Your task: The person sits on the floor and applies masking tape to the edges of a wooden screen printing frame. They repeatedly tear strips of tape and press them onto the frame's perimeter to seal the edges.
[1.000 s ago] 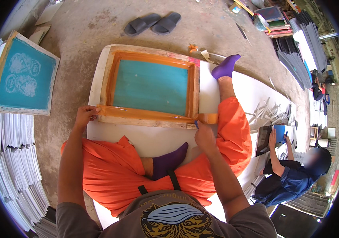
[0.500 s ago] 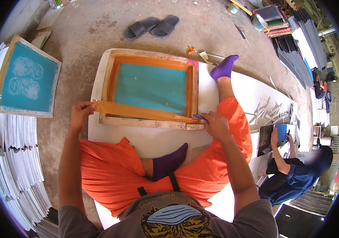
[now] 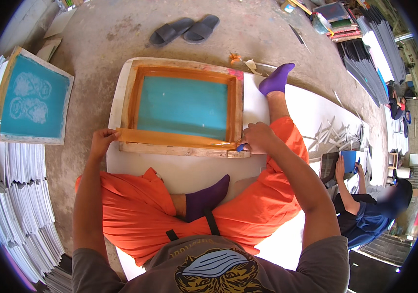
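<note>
A wooden screen-printing frame (image 3: 239,105) with blue-green mesh (image 3: 184,105) lies before me, its inner sides lined with brown tape. A long strip of brown packing tape (image 3: 170,137) runs along its near side. My left hand (image 3: 103,141) pinches the strip's left end, just past the frame's left corner. At the near right corner, my right hand (image 3: 259,138) is closed round a slim blue tool (image 3: 241,147), whose kind I cannot make out. Its fingers are bent down close to the tape's right end, and the fingertips are partly hidden.
The frame rests on a white board (image 3: 189,166) beneath my legs. Another blue-green screen (image 3: 33,97) leans on stacked white sheets (image 3: 21,200) at the left. Black sandals (image 3: 184,31) lie beyond the frame. White offcuts (image 3: 333,134) and a person (image 3: 365,215) handling a blue panel are at the right.
My right hand has turned and moved up over the frame's near right corner, its elbow swinging outward. The tape strip now lies lower against the near side; my left hand still pinches its end.
</note>
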The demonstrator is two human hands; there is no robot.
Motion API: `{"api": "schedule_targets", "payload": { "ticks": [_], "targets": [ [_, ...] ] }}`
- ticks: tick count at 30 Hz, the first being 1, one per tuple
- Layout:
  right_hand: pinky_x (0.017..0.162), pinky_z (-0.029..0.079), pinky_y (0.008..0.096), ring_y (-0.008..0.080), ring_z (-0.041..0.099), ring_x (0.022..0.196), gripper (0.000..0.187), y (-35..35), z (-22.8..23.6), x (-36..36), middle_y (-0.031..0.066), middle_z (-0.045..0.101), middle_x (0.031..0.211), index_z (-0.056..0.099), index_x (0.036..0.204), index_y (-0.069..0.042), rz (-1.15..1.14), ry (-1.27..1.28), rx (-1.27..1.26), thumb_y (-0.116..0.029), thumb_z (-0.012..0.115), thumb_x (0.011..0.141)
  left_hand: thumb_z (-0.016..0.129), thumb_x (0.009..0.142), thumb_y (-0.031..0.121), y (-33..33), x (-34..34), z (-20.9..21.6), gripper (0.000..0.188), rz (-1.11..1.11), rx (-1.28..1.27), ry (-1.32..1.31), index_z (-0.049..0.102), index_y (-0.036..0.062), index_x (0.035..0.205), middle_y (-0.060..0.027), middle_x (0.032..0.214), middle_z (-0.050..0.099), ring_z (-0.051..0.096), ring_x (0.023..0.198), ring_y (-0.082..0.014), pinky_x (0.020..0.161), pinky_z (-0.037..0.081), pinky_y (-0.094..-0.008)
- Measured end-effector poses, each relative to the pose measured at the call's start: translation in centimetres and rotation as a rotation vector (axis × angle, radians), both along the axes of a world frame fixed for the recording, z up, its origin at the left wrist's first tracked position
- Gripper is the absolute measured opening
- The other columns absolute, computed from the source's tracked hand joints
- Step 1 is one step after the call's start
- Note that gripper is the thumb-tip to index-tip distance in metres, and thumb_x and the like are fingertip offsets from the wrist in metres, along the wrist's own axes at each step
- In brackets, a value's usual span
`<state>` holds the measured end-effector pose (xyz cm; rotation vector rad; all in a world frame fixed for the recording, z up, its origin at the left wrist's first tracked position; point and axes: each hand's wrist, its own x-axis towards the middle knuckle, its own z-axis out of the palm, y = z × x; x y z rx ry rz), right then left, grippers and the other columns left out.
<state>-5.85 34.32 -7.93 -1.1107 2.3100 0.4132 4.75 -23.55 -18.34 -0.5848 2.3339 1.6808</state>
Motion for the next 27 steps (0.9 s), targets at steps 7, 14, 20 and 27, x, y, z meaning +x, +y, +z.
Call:
{"api": "schedule_targets", "payload": {
  "ticks": [7,14,20,27],
  "targets": [
    [0.086,0.052,0.0421,0.0239,0.068,0.105,0.020,-0.3,-0.5,-0.6,-0.0003,0.076,0.095,0.085,0.104,-0.032,0.006,-0.050,0.010,-0.042,0.077,0.088,0.083,0.092,0.020,-0.4,0.3,-1.5,0.028,0.003,0.060,-0.018,0.077,-0.0062,0.101,-0.0061,0.087,0.075,0.065,0.079,-0.0119,0.075,0.053,-0.0284],
    [0.082,0.054,0.0438,0.0269,0.070,0.102,0.017,0.1,-1.1,-0.9,0.0014,0.076,0.091,0.085,0.099,-0.030,-0.025,-0.056,-0.038,-0.038,0.076,0.087,0.084,0.092,0.019,-0.8,-0.3,-2.6,0.028,0.011,0.123,-0.021,0.076,-0.0064,0.101,-0.0060,0.086,0.075,0.066,0.077,-0.0117,0.074,0.053,-0.0274],
    [0.084,0.055,0.0449,0.0272,0.069,0.103,0.019,-0.7,-0.7,-1.9,0.0005,0.075,0.097,0.084,0.102,-0.031,-0.002,-0.106,0.090,-0.038,0.076,0.087,0.082,0.093,0.019,-0.6,-0.7,-2.3,0.028,-0.021,0.096,-0.035,0.077,-0.0054,0.105,-0.0064,0.089,0.076,0.067,0.079,-0.0122,0.076,0.053,-0.0282],
    [0.084,0.056,0.0453,0.0280,0.071,0.103,0.020,-0.9,-0.3,-2.1,0.0016,0.077,0.095,0.084,0.104,-0.029,-0.068,-0.137,0.014,-0.037,0.076,0.088,0.083,0.093,0.019,-1.1,0.0,-2.4,0.025,0.010,0.111,-0.091,0.078,-0.0049,0.099,-0.0049,0.085,0.075,0.066,0.075,-0.0113,0.076,0.055,-0.0276]
  ]
}}
